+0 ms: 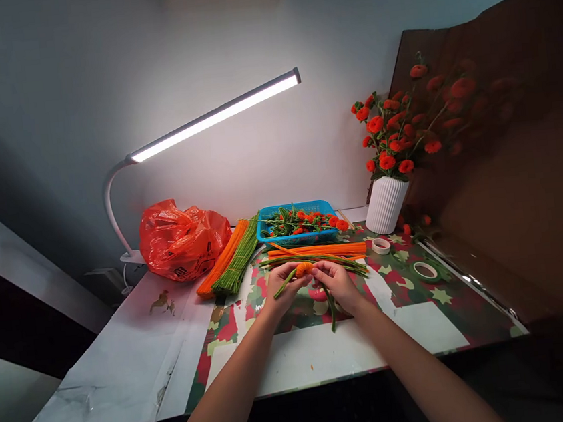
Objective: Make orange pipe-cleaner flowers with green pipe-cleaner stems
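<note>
Both my hands meet over the middle of the table around a small orange pipe-cleaner flower (304,270). My left hand (282,288) pinches it from the left, with a green pipe cleaner (285,283) sticking out beside the thumb. My right hand (338,284) grips its right side, and green stems (331,310) hang below those fingers. Just behind my hands lie loose orange pipe cleaners (336,250) and green pipe cleaners (352,265). Fingers partly cover the flower, so its underside is hidden.
A blue basket (298,239) holds finished flowers. Left of it are an orange bundle (223,257), a green bundle (236,263) and a red plastic bag (181,238). A white vase (386,205) of flowers and tape rolls (380,246) stand right. A lamp (216,116) shines above.
</note>
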Demonstrator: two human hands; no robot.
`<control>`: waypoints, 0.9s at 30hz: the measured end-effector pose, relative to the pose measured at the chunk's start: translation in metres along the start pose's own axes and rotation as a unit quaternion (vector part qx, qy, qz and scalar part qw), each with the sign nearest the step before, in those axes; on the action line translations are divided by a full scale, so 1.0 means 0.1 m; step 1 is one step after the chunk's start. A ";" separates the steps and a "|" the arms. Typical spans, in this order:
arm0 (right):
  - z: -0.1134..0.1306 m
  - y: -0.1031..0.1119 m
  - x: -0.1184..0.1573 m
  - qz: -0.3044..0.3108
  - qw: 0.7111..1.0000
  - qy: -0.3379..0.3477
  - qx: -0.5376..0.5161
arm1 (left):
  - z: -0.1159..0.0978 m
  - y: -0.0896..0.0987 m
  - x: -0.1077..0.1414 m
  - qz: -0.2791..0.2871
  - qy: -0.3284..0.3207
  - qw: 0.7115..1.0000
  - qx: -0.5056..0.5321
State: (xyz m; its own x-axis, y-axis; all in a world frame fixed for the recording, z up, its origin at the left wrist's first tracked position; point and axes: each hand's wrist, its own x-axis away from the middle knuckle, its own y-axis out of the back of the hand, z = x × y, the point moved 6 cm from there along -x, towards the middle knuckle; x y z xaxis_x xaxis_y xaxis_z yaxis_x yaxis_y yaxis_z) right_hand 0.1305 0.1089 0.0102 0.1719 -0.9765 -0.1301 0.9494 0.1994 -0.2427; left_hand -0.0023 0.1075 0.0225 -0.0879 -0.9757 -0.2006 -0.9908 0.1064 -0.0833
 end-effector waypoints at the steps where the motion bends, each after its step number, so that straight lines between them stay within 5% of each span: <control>1: -0.01 0.00 0.00 0.002 1.000 -0.006 -0.003 | 0.01 0.00 0.00 0.000 0.000 1.000 -0.002; 20: -0.07 0.01 -0.01 0.024 1.000 -0.010 0.005 | 0.09 -0.01 -0.02 0.036 0.024 0.999 0.022; 27: 0.01 0.02 0.00 -0.008 1.000 -0.015 -0.021 | 0.00 0.01 0.04 -0.029 0.067 0.992 0.106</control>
State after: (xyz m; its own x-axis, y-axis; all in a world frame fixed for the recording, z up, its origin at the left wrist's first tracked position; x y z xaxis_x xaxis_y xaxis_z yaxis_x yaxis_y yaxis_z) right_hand 0.1325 0.1094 0.0111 0.1654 -0.9813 -0.0980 0.9404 0.1869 -0.2841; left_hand -0.0039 0.1037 0.0221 -0.0577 -0.9966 -0.0595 -0.9517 0.0729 -0.2981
